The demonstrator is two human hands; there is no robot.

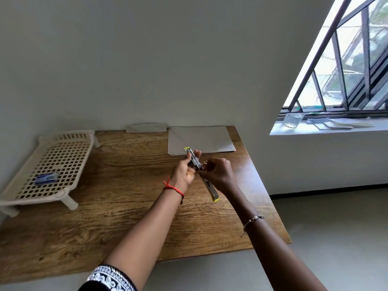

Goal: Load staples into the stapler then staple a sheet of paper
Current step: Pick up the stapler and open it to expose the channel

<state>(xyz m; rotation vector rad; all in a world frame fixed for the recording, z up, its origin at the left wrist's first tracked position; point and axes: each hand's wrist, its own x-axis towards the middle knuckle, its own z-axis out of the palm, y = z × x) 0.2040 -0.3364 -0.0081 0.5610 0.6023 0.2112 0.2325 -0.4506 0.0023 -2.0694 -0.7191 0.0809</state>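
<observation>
A small metal stapler (194, 158) with yellow ends is opened out flat above the wooden table (117, 198). My left hand (185, 172) grips its upper half, whose yellow tip points toward the paper. My right hand (216, 172) is closed at the stapler's hinge, fingertips pinched there; whether it holds staples I cannot tell. The stapler's other half, with a yellow end (215, 198), hangs out below my right hand. A white sheet of paper (201, 139) lies flat at the table's far side, just beyond my hands. A blue staple box (46, 178) rests on a rack at the left.
A cream plastic lattice rack (52, 162) on short legs stands at the table's left. A folded white paper (147, 128) leans by the wall. At the right, a window sill holds a glass (292, 120) and some papers (336, 123). The table's right edge drops to a grey floor.
</observation>
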